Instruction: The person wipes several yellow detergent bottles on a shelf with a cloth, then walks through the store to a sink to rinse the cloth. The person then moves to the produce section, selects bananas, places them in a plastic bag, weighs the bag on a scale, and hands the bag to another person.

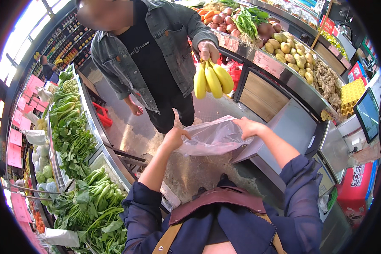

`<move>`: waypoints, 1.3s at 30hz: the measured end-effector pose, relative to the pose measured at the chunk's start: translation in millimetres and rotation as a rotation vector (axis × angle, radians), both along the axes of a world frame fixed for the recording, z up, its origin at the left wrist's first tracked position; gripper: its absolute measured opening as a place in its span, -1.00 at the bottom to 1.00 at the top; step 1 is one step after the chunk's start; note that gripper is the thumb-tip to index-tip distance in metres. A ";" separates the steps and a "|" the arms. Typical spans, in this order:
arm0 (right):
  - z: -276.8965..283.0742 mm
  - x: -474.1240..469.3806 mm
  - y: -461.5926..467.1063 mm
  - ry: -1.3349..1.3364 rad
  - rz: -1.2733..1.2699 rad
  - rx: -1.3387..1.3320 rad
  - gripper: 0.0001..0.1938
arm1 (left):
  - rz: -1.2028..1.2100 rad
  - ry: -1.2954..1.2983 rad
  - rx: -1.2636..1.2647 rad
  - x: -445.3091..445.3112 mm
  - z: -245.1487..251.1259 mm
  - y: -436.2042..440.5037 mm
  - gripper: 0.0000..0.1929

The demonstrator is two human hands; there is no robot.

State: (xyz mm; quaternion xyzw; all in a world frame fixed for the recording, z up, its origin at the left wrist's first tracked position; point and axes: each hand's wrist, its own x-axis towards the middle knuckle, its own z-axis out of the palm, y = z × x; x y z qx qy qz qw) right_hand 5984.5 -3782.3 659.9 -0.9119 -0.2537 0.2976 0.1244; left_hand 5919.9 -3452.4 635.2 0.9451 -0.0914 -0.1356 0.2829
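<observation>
A clear plastic bag [214, 139] is stretched between my two hands, its mouth spread towards the person in front. My left hand [174, 137] grips the bag's left edge. At the upper right corner of the film, my right hand [249, 127] pinches the rim. Beyond the bag, a person [155, 47] in a dark denim jacket holds up a bunch of yellow bananas [213, 79] by the stem. The bananas hang above and behind the bag's mouth, apart from it and from my hands.
Leafy greens [73, 146] fill the display stand on my left. Potatoes [289, 52], ginger [328, 82] and onions [225, 22] lie on the right stand. A screen [367, 114] and a metal scale plate [333, 155] are at my right. A red stool [102, 115] stands behind the left stand.
</observation>
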 end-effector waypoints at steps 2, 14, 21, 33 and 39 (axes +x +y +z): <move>-3.9 27.4 -13.5 0.132 0.033 0.083 -0.01 | -0.029 0.106 0.006 23.2 10.6 -2.5 -0.37; 18.5 119.8 -50.8 0.643 0.062 0.296 0.05 | -0.192 0.654 -0.603 69.4 103.8 -36.6 -0.15; 57.4 96.2 -34.8 0.665 0.253 0.249 0.15 | -0.296 0.702 -0.385 46.7 112.6 -33.1 -0.42; 30.4 158.5 20.4 0.406 -0.022 0.059 0.00 | 0.173 0.584 -0.757 42.5 57.4 -50.1 -0.39; 2.8 211.5 39.8 0.206 -0.003 0.010 -0.21 | 0.276 0.526 -0.688 53.4 58.5 -62.5 -0.28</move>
